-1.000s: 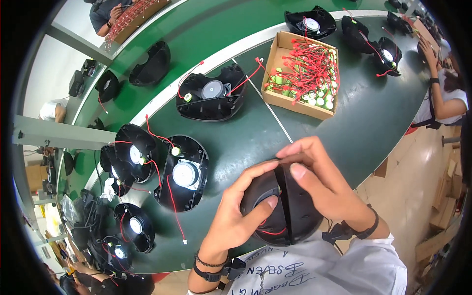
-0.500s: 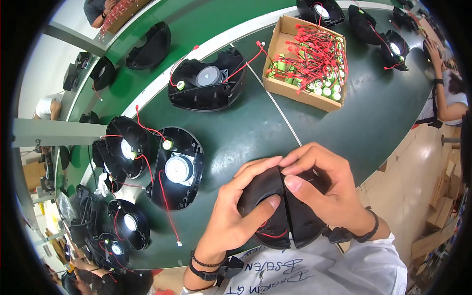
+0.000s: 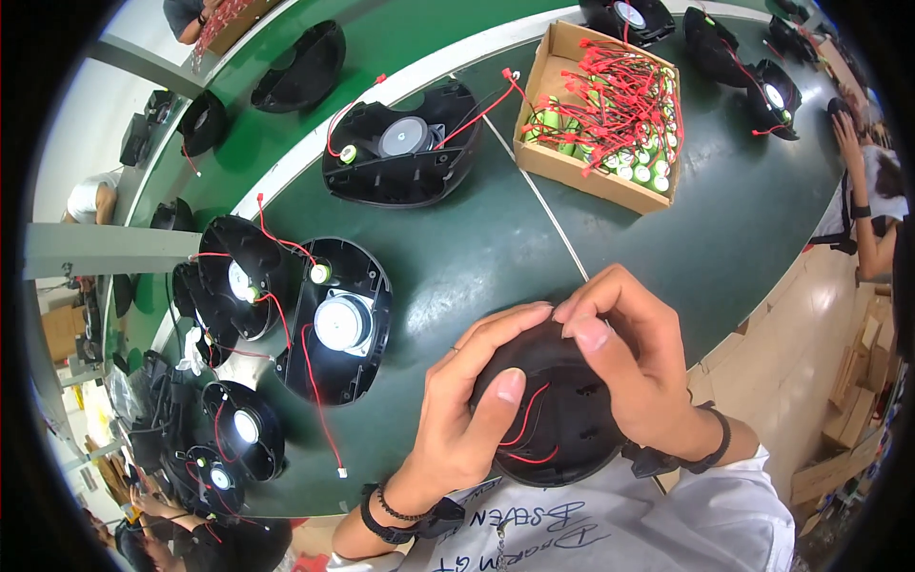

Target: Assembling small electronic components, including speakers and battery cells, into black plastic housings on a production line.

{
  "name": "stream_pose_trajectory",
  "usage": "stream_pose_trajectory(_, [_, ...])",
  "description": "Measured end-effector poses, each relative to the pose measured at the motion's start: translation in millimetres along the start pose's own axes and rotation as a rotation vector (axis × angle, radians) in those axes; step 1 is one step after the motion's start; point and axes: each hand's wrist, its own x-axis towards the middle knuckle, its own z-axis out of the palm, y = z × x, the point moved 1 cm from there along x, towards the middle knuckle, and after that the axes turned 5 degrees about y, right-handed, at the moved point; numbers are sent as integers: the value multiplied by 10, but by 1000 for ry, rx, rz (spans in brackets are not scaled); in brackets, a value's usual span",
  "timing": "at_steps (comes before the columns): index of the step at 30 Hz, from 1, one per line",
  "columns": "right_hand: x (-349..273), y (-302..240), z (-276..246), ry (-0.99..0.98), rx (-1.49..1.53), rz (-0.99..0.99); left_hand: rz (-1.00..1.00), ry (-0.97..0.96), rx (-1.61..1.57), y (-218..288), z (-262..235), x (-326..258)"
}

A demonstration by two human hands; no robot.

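Both of my hands hold a round black plastic speaker shell close to my chest. My left hand grips its left side, thumb pressed on the shell near thin red wires. My right hand wraps over the top and right side, fingers curled on the rim. On the green table just left of my hands lies an open black shell with a round white speaker and a red lead trailing toward the table's edge.
A cardboard box of green cells with red wires stands at the back right. More black speaker shells lie along the white-striped belt, and a stack sits at the left. Another person's arm is at the far right.
The shell and both hands have stayed near my chest while my fingers shifted on it; my right fingers now curl further over the top rim. The view moved slightly.
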Motion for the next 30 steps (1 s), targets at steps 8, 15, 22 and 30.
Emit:
stream_pose_trajectory(8, [59, -51, 6, -73, -32, -5, 141, 35, 80, 5, -41, 17])
stream_pose_trajectory(15, [91, -56, 64, 14, 144, 64, 181, 49, 92, 36, 1, -1])
stream_pose_trajectory(22, [85, 142, 14, 280, 240, -91, 168, 124, 93, -66, 36, -60])
stream_pose_trajectory(30, [-149, -356, 5, -89, -316, -341, 227, 555, 60, -158, 85, -284])
